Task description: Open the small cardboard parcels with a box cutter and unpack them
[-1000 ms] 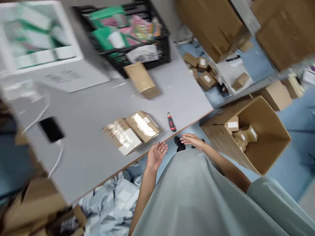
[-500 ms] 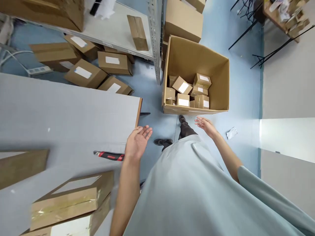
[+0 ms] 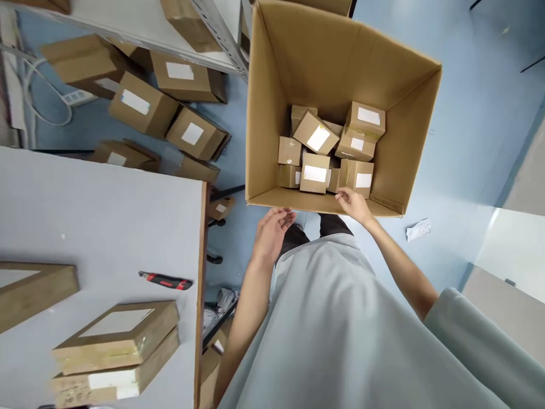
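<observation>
A large open carton stands on the floor in front of me. Inside it lie several small brown boxes with white labels, among them a tilted box and a front box. My left hand is just below the carton's near rim, fingers loosely bent and nothing visible in them. Over that same rim reaches my right hand, its slightly curled fingers near a small box and holding nothing I can see. Whether either hand touches the cardboard, I cannot tell.
On the grey table at left lie a red-and-black utility knife and stacked flat boxes. More labelled boxes are on the floor beside a metal shelf. A crumpled wrapper lies to the right.
The carton appears larger and closer. My left hand has moved from the table's edge to the carton's near rim, and my right hand now reaches over that rim.
</observation>
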### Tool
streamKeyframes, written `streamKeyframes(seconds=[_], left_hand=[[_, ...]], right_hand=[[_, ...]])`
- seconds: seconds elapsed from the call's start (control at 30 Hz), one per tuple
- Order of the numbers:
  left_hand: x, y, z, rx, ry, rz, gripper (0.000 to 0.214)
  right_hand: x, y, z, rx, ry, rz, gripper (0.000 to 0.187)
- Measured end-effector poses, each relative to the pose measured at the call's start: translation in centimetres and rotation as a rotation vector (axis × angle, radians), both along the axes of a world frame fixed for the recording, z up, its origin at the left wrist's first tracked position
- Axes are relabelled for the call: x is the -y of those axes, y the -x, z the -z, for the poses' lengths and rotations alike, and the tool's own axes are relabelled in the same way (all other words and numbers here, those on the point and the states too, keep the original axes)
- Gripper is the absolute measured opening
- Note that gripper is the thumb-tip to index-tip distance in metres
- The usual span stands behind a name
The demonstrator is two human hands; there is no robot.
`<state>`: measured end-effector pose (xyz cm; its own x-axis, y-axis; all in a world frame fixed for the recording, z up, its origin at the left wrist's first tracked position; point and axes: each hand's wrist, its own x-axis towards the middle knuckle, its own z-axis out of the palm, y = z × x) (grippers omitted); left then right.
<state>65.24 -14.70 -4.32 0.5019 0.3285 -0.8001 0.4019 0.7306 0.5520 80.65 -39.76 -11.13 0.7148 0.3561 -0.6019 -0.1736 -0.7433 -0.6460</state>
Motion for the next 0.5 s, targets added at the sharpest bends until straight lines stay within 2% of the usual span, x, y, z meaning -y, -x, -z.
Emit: streamKeyframes(seconds=[0.1, 0.2, 0.27, 0.33, 0.4, 0.5], left_hand=[[1.4, -4.4, 2.4, -0.007, -0.025, 0.029, 0.026], [2.3, -8.5, 6.6, -0.047, -0.042, 0.103, 0.024], [3.0, -11.1, 10.5, -0.101, -0.030, 0.180, 0.021], [4.1, -13.4, 15.0, -0.178, -0.024, 0.287, 0.019], [5.6, -15.6, 19.8, -0.265, -0.076, 0.467, 0.015], [8.6, -18.5, 26.0, -0.334, -0.178, 0.738, 0.014]], right_hand=[[1.1, -3.7, 3.5, -0.003, 0.212, -0.167, 0.040], [2.3, -6.8, 8.2, -0.051, 0.348, -0.180, 0.050], [3.5, -8.6, 11.8, -0.106, 0.424, -0.068, 0.056], [5.2, -10.0, 15.7, -0.155, 0.482, 0.134, 0.059], [7.1, -11.0, 19.3, -0.181, 0.519, 0.316, 0.057], [10.2, -11.7, 23.9, -0.186, 0.546, 0.452, 0.047]])
